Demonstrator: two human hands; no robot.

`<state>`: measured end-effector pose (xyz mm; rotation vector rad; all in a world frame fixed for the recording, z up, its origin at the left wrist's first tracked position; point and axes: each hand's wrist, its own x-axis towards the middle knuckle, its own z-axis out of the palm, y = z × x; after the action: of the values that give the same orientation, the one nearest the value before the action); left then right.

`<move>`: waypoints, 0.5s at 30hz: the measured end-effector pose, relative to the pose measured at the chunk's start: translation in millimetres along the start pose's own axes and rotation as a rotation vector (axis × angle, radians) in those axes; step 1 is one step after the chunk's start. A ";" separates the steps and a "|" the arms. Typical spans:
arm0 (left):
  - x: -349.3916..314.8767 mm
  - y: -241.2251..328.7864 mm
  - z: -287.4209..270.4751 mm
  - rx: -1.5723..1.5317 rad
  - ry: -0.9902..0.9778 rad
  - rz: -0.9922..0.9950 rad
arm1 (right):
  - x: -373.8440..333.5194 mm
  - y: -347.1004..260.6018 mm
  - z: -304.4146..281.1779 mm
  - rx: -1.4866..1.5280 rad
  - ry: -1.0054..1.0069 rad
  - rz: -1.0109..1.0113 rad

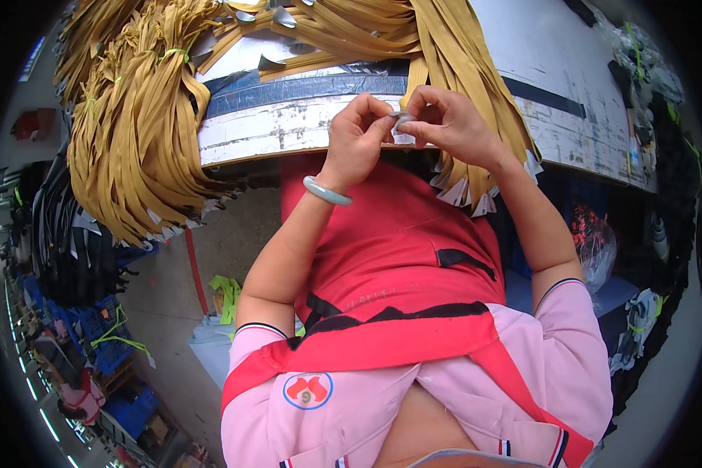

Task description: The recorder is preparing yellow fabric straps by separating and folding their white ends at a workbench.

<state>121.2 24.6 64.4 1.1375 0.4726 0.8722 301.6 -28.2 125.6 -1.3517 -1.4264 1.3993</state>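
Note:
My left hand (357,138) and my right hand (458,126) meet at the table's near edge, fingers closed in a pinch. Between their fingertips is the small silvery end tab (399,116) of a mustard-yellow fabric strip (416,76). The strip runs away over the tabletop; fingers partly hide its end. Just beyond and right of my right hand, a thick bundle of the same yellow strips (464,58) crosses the table and hangs over its edge, pale tabs at the bottom. A pale green bangle (327,191) circles my left wrist.
A large tied bundle of yellow strips (136,132) drapes over the table's left end. More loose strips (343,35) lie toward the back. The worn white tabletop (265,125) carries dark tape. Black strips (78,257) hang at left, near blue crates (105,335). Clear plastic bags (597,253) sit at right.

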 end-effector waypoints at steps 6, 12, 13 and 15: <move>-8.5 -16.2 2.5 0.487 0.261 0.210 | 5.5 11.0 24.6 -0.380 0.280 -0.300; -11.7 -7.4 -6.0 -0.064 0.071 -0.072 | 12.0 36.6 19.6 -0.529 0.413 -0.411; -11.4 -3.7 -8.9 -0.065 0.070 -0.072 | 11.5 37.7 18.7 -0.355 0.386 -0.415; -9.7 2.6 -15.3 0.265 -0.007 0.034 | 9.9 38.0 20.3 -0.180 0.355 -0.419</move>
<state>103.5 26.1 60.2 1.3932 0.5767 0.8519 287.4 -28.4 83.8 -1.2413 -1.5049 0.7359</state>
